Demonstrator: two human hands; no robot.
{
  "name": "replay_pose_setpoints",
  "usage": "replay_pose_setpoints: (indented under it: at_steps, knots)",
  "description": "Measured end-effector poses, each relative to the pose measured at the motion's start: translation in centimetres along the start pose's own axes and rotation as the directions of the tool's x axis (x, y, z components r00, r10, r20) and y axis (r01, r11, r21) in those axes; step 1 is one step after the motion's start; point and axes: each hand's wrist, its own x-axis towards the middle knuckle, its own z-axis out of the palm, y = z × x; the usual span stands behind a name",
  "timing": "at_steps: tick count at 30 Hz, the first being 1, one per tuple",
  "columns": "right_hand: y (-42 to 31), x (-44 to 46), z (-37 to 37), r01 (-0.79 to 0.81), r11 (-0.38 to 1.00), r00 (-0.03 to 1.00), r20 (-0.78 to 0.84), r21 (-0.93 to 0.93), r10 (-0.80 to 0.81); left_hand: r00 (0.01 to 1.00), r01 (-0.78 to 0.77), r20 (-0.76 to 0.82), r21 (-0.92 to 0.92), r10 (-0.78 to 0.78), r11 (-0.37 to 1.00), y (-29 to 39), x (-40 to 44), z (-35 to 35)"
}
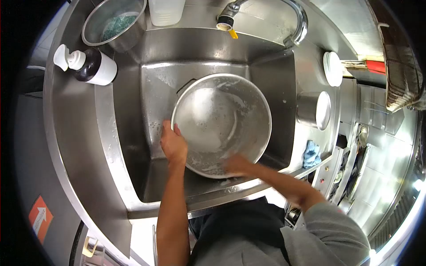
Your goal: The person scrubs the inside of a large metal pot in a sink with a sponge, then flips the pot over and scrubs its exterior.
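A large round metal pot (217, 119) stands in the sink, its mouth facing me. A dark loop handle (185, 86) juts from its upper left side. Wet, soapy-looking streaks mark its inside. My left hand (174, 144) is closed on the pot's left rim, with the thumb over the edge. Low inside the pot, by the near wall, is my right hand (238, 165). Motion smears its fingers, so I cannot see whether it holds anything.
The steel sink (155, 99) surrounds the pot, with a faucet (301, 26) at the back. A pump bottle (93, 66) and a metal pot with green mesh (116, 26) stand left. On the right are a small metal pot (310, 110), white lids (333, 68) and a blue cloth (312, 154).
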Motion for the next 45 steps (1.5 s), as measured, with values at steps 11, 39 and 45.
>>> replay_pose_setpoints:
  at_steps: [11,39,45]
  knots:
    - [3.8,-3.2,-16.8,-0.214,0.423,0.977,-0.199,-0.880,0.080,0.855,-0.396,0.422,0.156,0.301,0.905,5.7,10.4,-1.1]
    - [-6.5,25.4,-6.1,0.087,0.968,0.748,-0.657,0.234,0.091,0.992,-0.103,0.085,0.126,0.093,0.987,-0.6,5.7,-1.8]
    - [3.2,16.1,-0.7,-0.066,0.992,0.985,0.152,-0.107,0.082,0.994,-0.085,0.084,0.168,0.072,0.982,-1.2,5.4,-1.8]
